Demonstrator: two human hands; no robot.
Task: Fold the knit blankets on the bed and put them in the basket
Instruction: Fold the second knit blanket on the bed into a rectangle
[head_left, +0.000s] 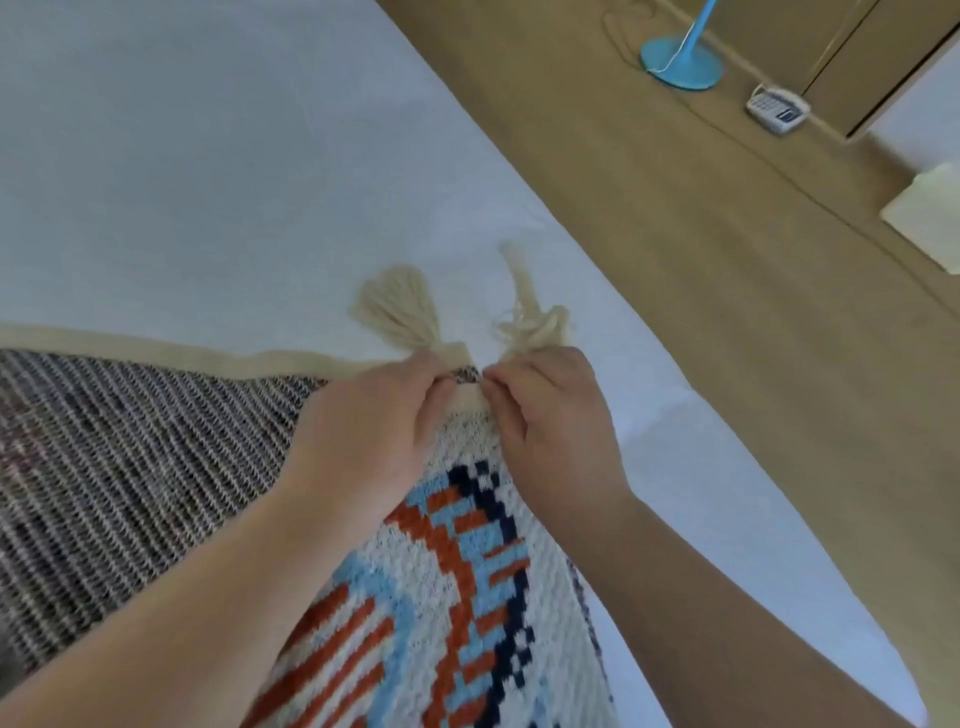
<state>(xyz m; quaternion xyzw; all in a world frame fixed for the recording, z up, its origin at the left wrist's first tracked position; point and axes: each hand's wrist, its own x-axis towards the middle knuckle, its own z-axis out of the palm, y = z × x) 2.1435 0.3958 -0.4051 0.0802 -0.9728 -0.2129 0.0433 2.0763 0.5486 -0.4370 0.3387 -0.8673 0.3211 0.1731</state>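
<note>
A knit blanket (457, 587) with a white, orange, light-blue and navy pattern lies on the white bed (208, 156), part of it turned over so its grey striped underside (130, 457) shows at the left. Two cream tassels (400, 312) stick out from its corners just beyond my fingers. My left hand (374, 431) pinches one cream-edged corner, and my right hand (545, 426) pinches the corner beside it, the two hands almost touching. No basket is in view.
The bed's edge runs diagonally from the top middle to the lower right. Beyond it is wooden floor (675, 260) with a blue lamp base (680, 60), a thin cord, a white power strip (776, 109) and a cream object (924, 213) at the right edge.
</note>
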